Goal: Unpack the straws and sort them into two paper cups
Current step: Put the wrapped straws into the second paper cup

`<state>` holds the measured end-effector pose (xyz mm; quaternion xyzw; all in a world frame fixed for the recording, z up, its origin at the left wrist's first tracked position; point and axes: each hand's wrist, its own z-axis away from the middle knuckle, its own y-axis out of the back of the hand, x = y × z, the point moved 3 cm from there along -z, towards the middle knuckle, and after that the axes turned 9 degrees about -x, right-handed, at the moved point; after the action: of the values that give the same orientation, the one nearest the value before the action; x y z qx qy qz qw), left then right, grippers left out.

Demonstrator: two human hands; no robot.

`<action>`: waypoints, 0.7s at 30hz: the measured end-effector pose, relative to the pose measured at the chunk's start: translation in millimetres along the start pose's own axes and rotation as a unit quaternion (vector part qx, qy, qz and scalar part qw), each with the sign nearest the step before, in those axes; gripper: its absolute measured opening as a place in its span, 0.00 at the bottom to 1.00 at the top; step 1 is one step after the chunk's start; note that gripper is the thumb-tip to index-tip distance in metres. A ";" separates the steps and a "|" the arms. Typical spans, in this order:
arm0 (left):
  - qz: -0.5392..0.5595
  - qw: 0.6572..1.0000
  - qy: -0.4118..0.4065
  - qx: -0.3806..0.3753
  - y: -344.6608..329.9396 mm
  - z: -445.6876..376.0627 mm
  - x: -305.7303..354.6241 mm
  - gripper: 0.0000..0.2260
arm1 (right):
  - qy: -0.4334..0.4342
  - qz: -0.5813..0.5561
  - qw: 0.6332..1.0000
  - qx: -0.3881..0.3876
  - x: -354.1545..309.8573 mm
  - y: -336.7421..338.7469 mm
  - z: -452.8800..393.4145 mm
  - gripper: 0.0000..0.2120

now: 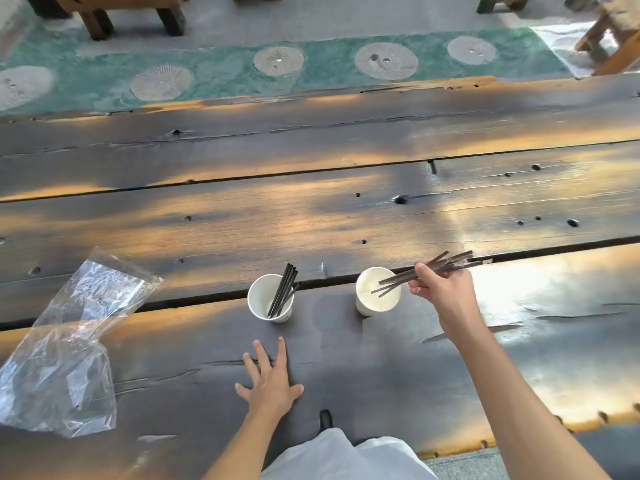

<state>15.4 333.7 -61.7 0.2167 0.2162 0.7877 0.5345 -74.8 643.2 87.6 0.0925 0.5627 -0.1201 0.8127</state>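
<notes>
Though cropped by the lower edge, readable as a white garment (346, 455) nearest of all, between the two forearms. Just ahead of it, left hand (272, 382) pressed palm-down on the dark plank table (346, 209), fingers spread wide, gripping nothing. Farther out and raised off the wood, right hand (440, 292) closed in a pinch around a loose bundle of dark straws (446, 263), thumb on top, other fingers curled beneath. Fanned out beyond the knuckles at one end. At the other end, reaching across the mouth of the right paper cup (367, 308), which stands just beside that hand on its thumb side. Impossible to tell whether the tips dip below the rim.

Ahead of the left hand's fingertips and apart from them, left paper cup (252, 303), upright, with several black straws (282, 294) leaning against its far rim. Exact count of either bunch hard to make out. No print or logo legible on either white cup.

Well off to the left hand's outer side, crumpled clear plastic bag (69, 341), lying flat, contents not discernible, no readable lettering.

Beyond both hands, weathered planks with knots, cracks and glare. Past the table's far edge, green floor strip (311, 64) with pale round discs, then wooden stools (131, 8), cut off by the top of the frame.
</notes>
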 end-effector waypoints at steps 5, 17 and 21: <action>-0.011 1.000 0.012 -0.001 -1.4 -4.3 -1.0 0.48 | -0.028 0.072 0.996 -0.036 20.7 -5.8 -20.5 0.04; -0.005 1.000 0.004 0.004 -3.0 -5.5 -2.2 0.48 | -0.060 0.080 0.991 -0.084 33.0 -11.0 -36.3 0.07; 0.003 1.000 0.001 0.009 -1.5 -6.9 -2.5 0.46 | -0.045 0.053 0.995 -0.077 22.5 -8.9 -31.8 0.13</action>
<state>13.3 331.1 -68.4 0.2213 0.2232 0.7876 0.5300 -98.3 641.7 55.3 0.0538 0.5275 -0.0374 0.8470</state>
